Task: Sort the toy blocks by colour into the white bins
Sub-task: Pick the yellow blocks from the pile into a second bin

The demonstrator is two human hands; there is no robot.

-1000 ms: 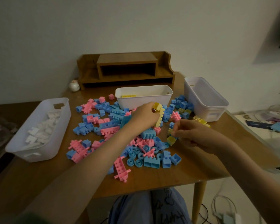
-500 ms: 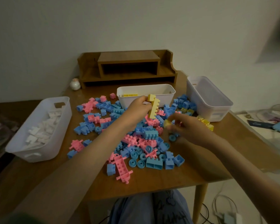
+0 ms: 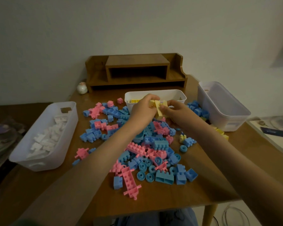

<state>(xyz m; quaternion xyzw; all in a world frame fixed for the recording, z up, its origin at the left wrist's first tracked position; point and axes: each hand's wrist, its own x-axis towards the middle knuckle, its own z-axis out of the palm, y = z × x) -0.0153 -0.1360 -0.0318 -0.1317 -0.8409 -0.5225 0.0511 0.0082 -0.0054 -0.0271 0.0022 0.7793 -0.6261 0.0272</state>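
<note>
A heap of pink and blue toy blocks covers the middle of the wooden table. My left hand grips long yellow blocks just in front of the middle white bin, which has yellow pieces inside. My right hand meets it there and pinches a yellow block at the same spot. The left white bin is filled with white blocks. The right white bin shows no blocks from this angle. A few yellow blocks lie by its front corner.
A wooden desk shelf stands at the back against the wall, with a small round ornament to its left. The table's right edge borders a lower surface with cables and cards. A dark side surface lies left.
Both hands rose and moved back toward the middle bin. My right hand came up from the heap and joined the left at the yellow blocks.
</note>
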